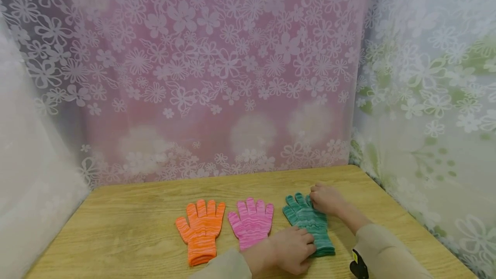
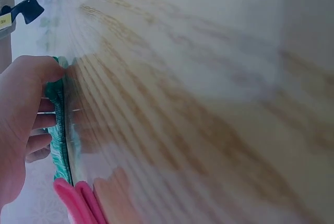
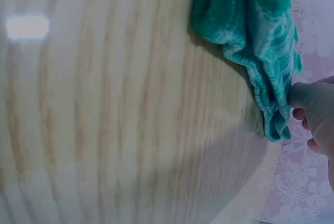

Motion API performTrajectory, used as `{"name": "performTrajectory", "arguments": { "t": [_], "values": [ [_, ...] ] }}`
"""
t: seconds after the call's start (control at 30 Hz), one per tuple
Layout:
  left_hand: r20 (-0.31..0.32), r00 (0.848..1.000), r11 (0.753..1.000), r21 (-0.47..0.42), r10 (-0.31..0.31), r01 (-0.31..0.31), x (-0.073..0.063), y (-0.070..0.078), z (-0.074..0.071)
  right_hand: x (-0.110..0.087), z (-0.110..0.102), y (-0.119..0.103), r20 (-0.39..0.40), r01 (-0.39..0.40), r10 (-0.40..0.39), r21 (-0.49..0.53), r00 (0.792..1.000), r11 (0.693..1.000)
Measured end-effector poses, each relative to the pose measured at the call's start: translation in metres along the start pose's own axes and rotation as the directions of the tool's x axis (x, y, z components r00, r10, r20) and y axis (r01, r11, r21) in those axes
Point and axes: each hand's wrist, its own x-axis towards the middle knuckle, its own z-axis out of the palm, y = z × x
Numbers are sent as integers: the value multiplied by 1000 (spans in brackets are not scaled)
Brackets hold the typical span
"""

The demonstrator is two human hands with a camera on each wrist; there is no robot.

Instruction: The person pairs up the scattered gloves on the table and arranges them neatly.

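A green knitted glove (image 1: 315,225) lies at the right of a row of three, its fingers toward the back. My left hand (image 1: 293,249) rests over the left side of its lower part. In the left wrist view, my left thumb touches the glove's edge by the table and the other fingers lie against it. My right hand (image 1: 327,198), with curled fingers, pinches the glove at its right-hand fingers. In the right wrist view, the thumb presses the green fabric (image 3: 271,67). Beside my left wrist lies a pink glove (image 1: 252,221), its cuff partly hidden by my forearm.
An orange glove (image 1: 203,227) lies at the left of the row. The wood-grain table (image 1: 128,227) has a glossy surface. Floral curtains (image 1: 232,76) hang behind it and along both sides. A black device (image 1: 359,264) is on my right sleeve.
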Motion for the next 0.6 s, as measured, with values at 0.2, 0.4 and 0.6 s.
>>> {"name": "performTrajectory", "arguments": {
  "t": [0.2,0.4,0.6],
  "values": [
    [-12,1000,1000,3,0,0,-1,0,0,0,1,-2,41,11,-9,-47,999,999],
    [-13,1000,1000,3,3,-3,0,-1,-1,-1,-1,-3,26,-6,5,42,1000,999],
    [15,1000,1000,-18,3,-2,0,-1,-2,-9,-5,-1,57,-111,103,149,993,983]
  ]
}}
